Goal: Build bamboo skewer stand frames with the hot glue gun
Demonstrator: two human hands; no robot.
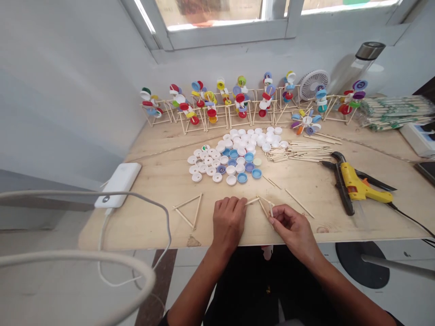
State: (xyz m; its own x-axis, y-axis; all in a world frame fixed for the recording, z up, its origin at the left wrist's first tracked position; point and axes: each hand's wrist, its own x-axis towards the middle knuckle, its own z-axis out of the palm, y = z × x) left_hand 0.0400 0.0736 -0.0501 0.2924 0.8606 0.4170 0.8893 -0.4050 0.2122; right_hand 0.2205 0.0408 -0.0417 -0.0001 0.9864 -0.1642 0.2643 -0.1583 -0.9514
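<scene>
So the stick frame (263, 210) is lying on the tabletop right between the two hands, and it's a pretty bare little thing: thin, straight, pale wooden sticks, round and about as thick as a skewer. A few of them meet in a point at the far end, and from there they fan out toward the hands, so it looks like a skinny tent shape. One stick runs off toward the left hand, the others angle toward the right.

Right hand (294, 228) has thumb and fingertips pinched together on the near end of the frame, no real gap there, with the other fingers curled in loosely. Left hand (229, 222) is knuckles up, fingers bent over the end of its stick. Its fingertips are tucked out of sight, so I can't tell how tightly it's closed or if it's just pressing down.

Left of the left hand there's a flat stick triangle (197, 211), same pale wood, one corner overlapping a bit. Just past the right hand is a loose stick (299, 203), and farther right a yellow and black glue gun (356, 181). Beyond both hands: a spread of white and blue bottle caps (231, 170).
</scene>
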